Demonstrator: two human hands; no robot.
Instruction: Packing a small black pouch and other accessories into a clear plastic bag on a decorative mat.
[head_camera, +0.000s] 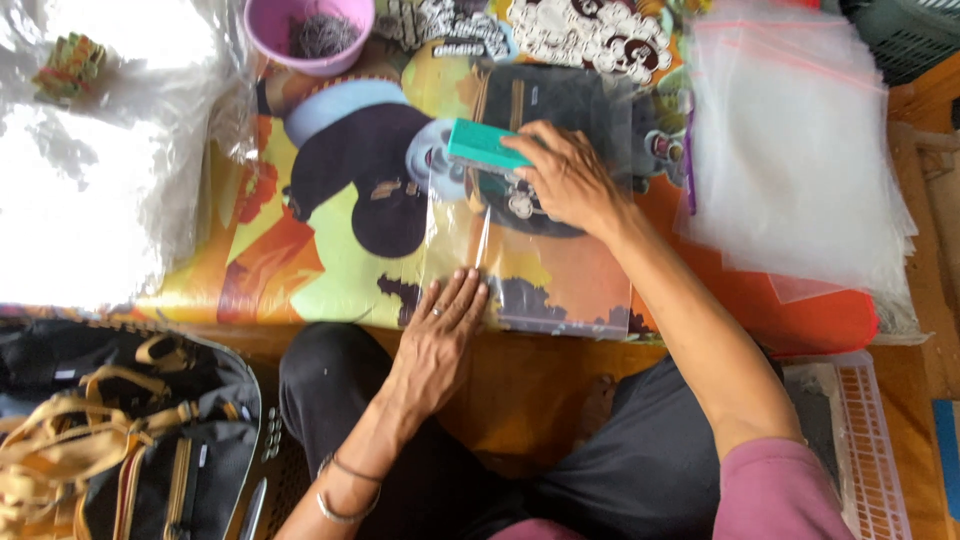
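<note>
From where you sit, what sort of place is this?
Probably a home or small workshop floor used for hand packing. A stack of clear zip bags lies on a colourful printed mat, a pink bowl sits nearby, and the right hand presses a teal block onto a bag.

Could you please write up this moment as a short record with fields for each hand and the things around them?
Left hand: left hand lies flat, palm down, on the near edge of the clear plastic bag
Right hand: right hand presses a teal block onto the bag
Surface: colourful printed mat
Far edge: pink bowl holding small dark metal pieces
Right side: stack of clear bags
Left side: crumpled clear plastic sheet
Near left: black and tan bag
</note>
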